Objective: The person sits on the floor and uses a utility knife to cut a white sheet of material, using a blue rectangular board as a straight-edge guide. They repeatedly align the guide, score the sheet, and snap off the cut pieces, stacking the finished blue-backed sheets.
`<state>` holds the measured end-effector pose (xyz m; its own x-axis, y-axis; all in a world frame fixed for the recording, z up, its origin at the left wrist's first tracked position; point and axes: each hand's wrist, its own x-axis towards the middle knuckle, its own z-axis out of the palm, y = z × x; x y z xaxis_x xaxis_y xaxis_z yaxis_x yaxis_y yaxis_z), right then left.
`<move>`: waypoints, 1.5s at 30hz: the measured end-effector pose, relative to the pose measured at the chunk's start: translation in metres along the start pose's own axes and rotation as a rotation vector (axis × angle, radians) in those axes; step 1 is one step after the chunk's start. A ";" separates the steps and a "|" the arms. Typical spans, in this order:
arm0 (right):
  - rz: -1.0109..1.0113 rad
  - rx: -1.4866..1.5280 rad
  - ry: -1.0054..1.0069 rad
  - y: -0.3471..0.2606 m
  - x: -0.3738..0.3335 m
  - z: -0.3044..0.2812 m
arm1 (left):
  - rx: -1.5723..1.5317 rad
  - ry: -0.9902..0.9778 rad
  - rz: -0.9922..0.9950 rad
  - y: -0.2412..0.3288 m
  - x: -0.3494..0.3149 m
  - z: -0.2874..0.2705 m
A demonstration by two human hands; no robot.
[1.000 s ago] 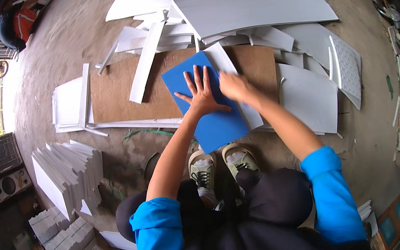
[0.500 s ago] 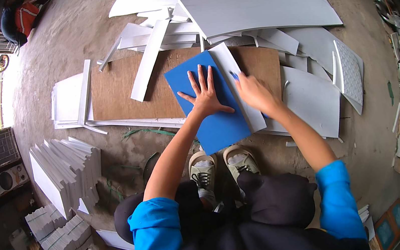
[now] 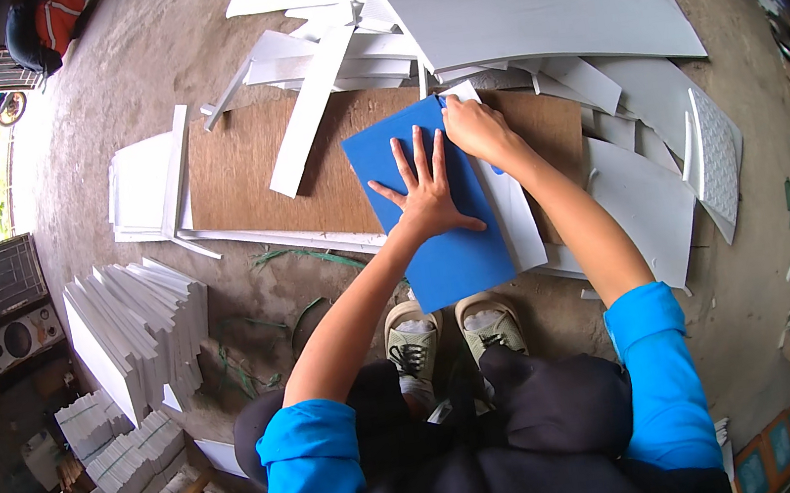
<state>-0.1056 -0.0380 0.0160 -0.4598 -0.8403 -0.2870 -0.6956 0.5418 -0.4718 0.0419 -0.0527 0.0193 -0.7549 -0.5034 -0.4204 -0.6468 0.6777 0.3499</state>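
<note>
1. Head view, at the left: a stack of white panels [image 3: 132,331] stands on the floor, apart from the near left corner of the brown wooden board [image 3: 242,182].

2. Across the far edge of this board, a white strip [image 3: 312,108] lies at a slant. Between it and the blue panel [image 3: 463,267] bare wood is showing, so the left side seems to offer some room.

3. The left hand [image 3: 429,202] is spread flat on the blue panel, the thumb pointing to the panel's right edge. The blue panel lies tilted over the middle of the board and passes its near edge, toward the shoes [image 3: 415,344]; on that side the room looks small.

4. The right hand [image 3: 482,128] is closed, apparently around a slim blue tool [image 3: 497,170], mostly hidden. Half a second ago this hand was lower, over the white sheet [image 3: 516,216]; now it is at the far right corner of the blue panel. I judge that this brings the tool to the far end of the straight edge.

5. Beyond the white sheet, a narrow piece of wood remains before the board's right end; white offcuts [image 3: 643,199] lie just past it.
</note>
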 end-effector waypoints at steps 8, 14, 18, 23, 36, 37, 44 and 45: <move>0.222 0.068 -0.316 -0.025 -0.011 -0.027 | -0.004 0.066 0.003 -0.005 0.006 0.010; 0.098 0.131 -0.215 0.038 -0.169 0.034 | 0.026 0.058 -0.024 0.000 0.006 0.006; 0.139 0.114 -0.236 0.034 -0.211 0.026 | 0.012 0.059 -0.026 -0.002 0.004 0.007; 0.192 0.123 -0.316 0.023 -0.171 -0.022 | 0.008 0.088 -0.007 -0.004 0.007 0.011; 0.023 -0.003 0.026 -0.002 -0.007 -0.001 | -0.048 0.041 -0.009 0.000 0.001 0.001; 0.035 0.000 0.020 -0.001 -0.004 0.000 | -0.054 0.043 -0.003 0.001 0.000 0.001; 0.218 0.100 -0.299 -0.018 0.014 -0.024 | -0.036 0.060 -0.005 0.000 0.004 0.004; 0.220 0.081 -0.319 -0.017 0.012 -0.024 | -0.037 0.059 0.004 0.002 0.005 0.005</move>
<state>-0.1127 -0.0563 0.0408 -0.3900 -0.6744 -0.6270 -0.5479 0.7172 -0.4306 0.0373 -0.0507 0.0141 -0.7618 -0.5324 -0.3692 -0.6466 0.6600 0.3825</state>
